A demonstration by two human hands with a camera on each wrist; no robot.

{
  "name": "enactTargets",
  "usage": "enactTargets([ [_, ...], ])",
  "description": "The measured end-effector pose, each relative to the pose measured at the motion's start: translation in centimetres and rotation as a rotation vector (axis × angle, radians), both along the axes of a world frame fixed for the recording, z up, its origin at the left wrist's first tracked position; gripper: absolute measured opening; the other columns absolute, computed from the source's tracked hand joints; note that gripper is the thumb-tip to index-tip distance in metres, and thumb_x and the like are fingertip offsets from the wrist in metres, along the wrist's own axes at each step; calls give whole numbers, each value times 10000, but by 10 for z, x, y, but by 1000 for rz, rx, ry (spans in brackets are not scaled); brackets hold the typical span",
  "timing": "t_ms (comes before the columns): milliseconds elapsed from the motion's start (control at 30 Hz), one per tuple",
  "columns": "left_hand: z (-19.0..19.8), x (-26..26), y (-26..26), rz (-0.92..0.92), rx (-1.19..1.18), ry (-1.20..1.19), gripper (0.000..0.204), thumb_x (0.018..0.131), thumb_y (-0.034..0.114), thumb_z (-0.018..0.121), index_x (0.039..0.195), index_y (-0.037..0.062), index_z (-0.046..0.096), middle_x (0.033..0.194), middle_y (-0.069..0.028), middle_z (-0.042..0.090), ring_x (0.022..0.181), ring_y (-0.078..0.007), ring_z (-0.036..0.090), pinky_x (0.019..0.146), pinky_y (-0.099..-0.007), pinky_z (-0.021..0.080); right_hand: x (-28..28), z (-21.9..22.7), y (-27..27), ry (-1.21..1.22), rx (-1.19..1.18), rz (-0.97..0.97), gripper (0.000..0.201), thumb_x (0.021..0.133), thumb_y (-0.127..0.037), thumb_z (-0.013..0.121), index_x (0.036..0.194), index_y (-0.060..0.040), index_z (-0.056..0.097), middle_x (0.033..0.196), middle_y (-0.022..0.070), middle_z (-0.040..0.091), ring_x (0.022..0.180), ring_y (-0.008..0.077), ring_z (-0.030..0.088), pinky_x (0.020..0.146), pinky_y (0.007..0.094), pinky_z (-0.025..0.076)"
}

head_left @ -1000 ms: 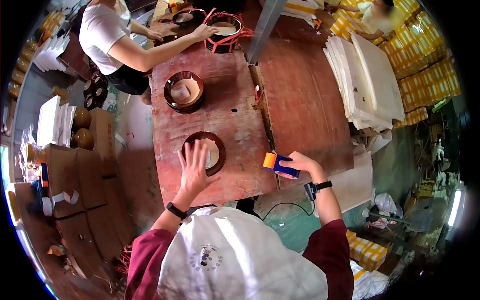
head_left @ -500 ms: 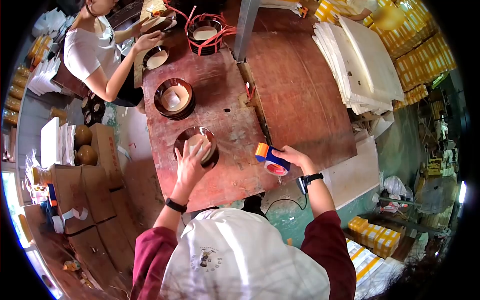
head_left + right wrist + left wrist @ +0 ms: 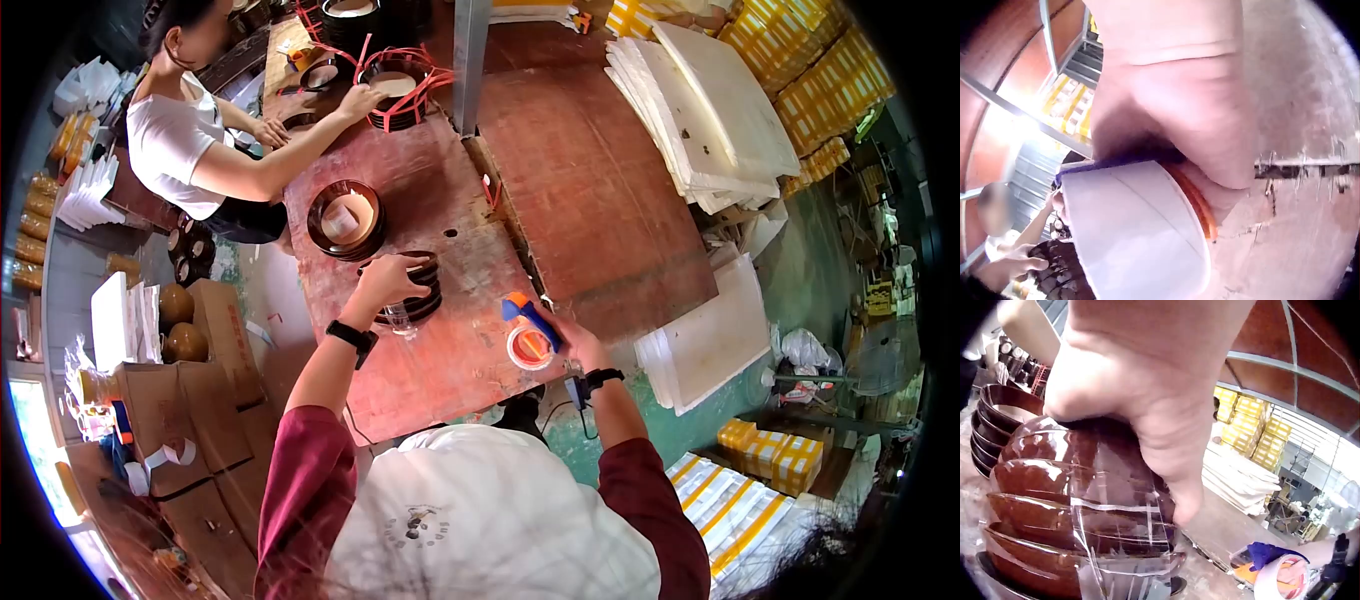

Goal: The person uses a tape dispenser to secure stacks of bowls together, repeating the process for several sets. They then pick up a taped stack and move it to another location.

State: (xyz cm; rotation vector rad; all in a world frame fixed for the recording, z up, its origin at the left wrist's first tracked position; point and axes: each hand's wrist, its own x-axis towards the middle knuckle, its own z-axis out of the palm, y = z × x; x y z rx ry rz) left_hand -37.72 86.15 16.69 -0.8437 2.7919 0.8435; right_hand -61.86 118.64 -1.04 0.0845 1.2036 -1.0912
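Observation:
My left hand [image 3: 392, 282] grips the top of a stack of brown glazed bowls [image 3: 1041, 506] near the table's front. Their rounded undersides face up in the left wrist view, and shiny strips of clear tape [image 3: 1122, 509] run down their sides. To the right, my right hand [image 3: 578, 342] holds a blue and orange tape dispenser [image 3: 537, 318] with a wide roll of tape [image 3: 1138, 231] on it, over the table's near edge. A second stack of brown bowls [image 3: 322, 236] stands just beyond the left hand, upright, with a pale square inside its top bowl.
Farther back stands a bowl stack bound with red straps [image 3: 398, 118], touched by another person [image 3: 195, 150] at the left. A metal post [image 3: 470, 70] rises beside the gap in the wooden table [image 3: 590, 190]. White foam sheets [image 3: 700, 120] lie at the right edge; cardboard boxes [image 3: 215, 410] stand left.
My left hand has gone from lying spread over the upright bowl to gripping the stack, which now shows its sides. The right hand has turned the tape dispenser, roll toward me. The other person reached to the strapped stack.

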Motion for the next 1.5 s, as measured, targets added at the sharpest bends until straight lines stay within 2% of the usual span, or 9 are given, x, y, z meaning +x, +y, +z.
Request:
enactTargets([
  [200, -5, -15, -18, 180, 83, -49, 643, 624, 473, 765, 1207, 203, 731, 1054, -175, 735, 967, -333, 704, 884, -408, 548, 56, 31, -35, -254, -18, -220, 433, 985, -486, 602, 907, -61, 636, 684, 35, 636, 508, 113, 598, 433, 228, 483],
  [567, -33, -40, -49, 345, 245, -172, 540, 659, 460, 787, 1030, 69, 766, 957, -157, 747, 884, -305, 707, 833, -375, 528, 136, -31, -28, -469, -53, -363, 321, 1004, -433, 598, 942, -122, 656, 740, -10, 631, 567, 95, 609, 498, 253, 535],
  [733, -41, -37, -60, 372, 309, -51, 588, 644, 478, 810, 807, -80, 715, 700, -170, 680, 663, -255, 646, 669, -395, 490, 126, -29, -33, -484, -66, -350, 344, 996, -444, 606, 953, -106, 653, 734, 2, 636, 576, 108, 622, 524, 266, 552],
  [967, -16, -18, -59, 470, 353, -141, 585, 765, 460, 780, 891, -107, 709, 764, -78, 668, 675, -162, 612, 637, -314, 475, 70, -12, -59, -504, -67, -205, 379, 986, -459, 616, 968, -82, 649, 726, 18, 644, 589, 127, 640, 561, 283, 577],
  [1133, 0, 25, -36, 555, 300, -80, 463, 857, 386, 723, 985, -59, 727, 914, -98, 736, 794, -158, 666, 720, -305, 514, 60, 76, -92, -308, -68, -176, 415, 987, -444, 622, 1077, -41, 665, 818, 26, 686, 624, 99, 652, 544, 225, 563],
  [1200, -58, 52, -57, 613, 338, 8, 513, 827, 431, 744, 1005, -50, 737, 950, -112, 739, 832, -173, 677, 752, -312, 520, 61, 71, -97, -262, -100, -112, 439, 980, -446, 632, 1117, -30, 665, 854, 26, 691, 624, 74, 640, 509, 181, 535],
  [1300, -82, 67, -54, 732, 393, 191, 582, 786, 463, 776, 1009, -73, 733, 948, -129, 736, 842, -196, 686, 763, -330, 528, 62, 29, -91, -393, -254, -44, 482, 981, -459, 622, 1185, -24, 662, 1092, 64, 719, 913, 128, 695, 803, 281, 595],
  [1433, -67, 61, -33, 829, 415, 295, 601, 761, 452, 796, 997, -97, 726, 919, -139, 733, 846, -214, 693, 765, -352, 534, 88, -10, -88, -677, -319, -47, 481, 975, -481, 620, 1195, -55, 662, 998, 24, 710, 776, 76, 669, 649, 216, 586],
  [1500, -46, 48, -23, 893, 324, 203, 588, 758, 437, 797, 994, -97, 727, 906, -136, 733, 848, -213, 694, 763, -349, 536, 104, 10, -79, -521, -188, -133, 445, 984, -470, 615, 1207, -87, 660, 965, -1, 700, 675, 58, 640, 556, 178, 542],
])
